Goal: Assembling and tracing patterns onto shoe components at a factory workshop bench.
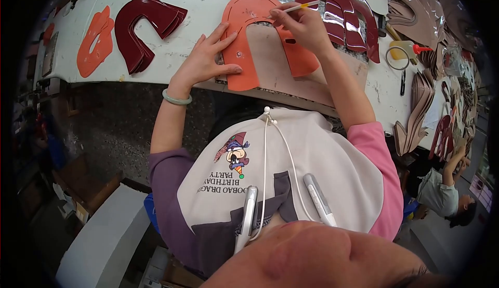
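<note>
My left hand (208, 56) lies flat with fingers spread on the left leg of an orange U-shaped leather piece (244, 43), pressing it onto a tan board (270, 59). My right hand (304, 25) grips a thin yellow-handled brush (304, 6) and holds its tip at the inner edge of the orange piece near the top of the arch. A pale green bangle (176, 99) circles my left wrist.
A stack of dark red glossy U-shaped pieces (145, 28) and an orange cut-out (96, 41) lie left on the white table (192, 2). More dark red pieces (348, 20), a squeeze bottle with a red cap (410, 49), and brown leather stacks (416, 106) lie right. Another person (447, 194) sits at lower right.
</note>
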